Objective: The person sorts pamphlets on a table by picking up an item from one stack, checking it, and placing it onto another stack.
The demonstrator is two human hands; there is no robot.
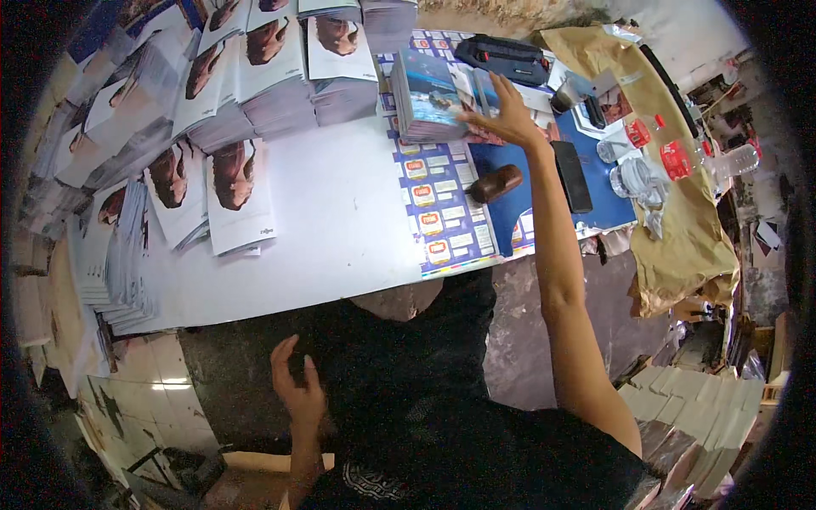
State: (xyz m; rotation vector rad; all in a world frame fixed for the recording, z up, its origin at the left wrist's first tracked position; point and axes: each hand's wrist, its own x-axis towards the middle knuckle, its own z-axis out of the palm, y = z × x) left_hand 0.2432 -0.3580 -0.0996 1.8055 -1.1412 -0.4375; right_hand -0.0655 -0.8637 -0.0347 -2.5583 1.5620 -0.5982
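Observation:
My right hand point(513, 123) reaches far across the table, its fingers stretched out and spread. Its thumb side is at the right edge of a stack of blue-covered booklets point(427, 95); I cannot tell whether it touches them. Beside and partly behind this hand lie more printed booklets or sheets point(466, 85). Nothing shows in its grasp. My left hand point(297, 387) hangs in front of my body, below the table's near edge, with fingers half curled, apart and holding nothing. A dark brown rounded object point(495, 183) lies below my right hand, left of the forearm.
Tall stacks of white booklets with brown pictures point(272, 106) fill the white table's point(340, 212) left and back. Right of my arm are a black phone-like slab point(572, 177), plastic bottles point(625, 140) and brown paper point(680, 246). A black bag point(503, 59) lies behind; paper stacks point(697, 416) stand lower right.

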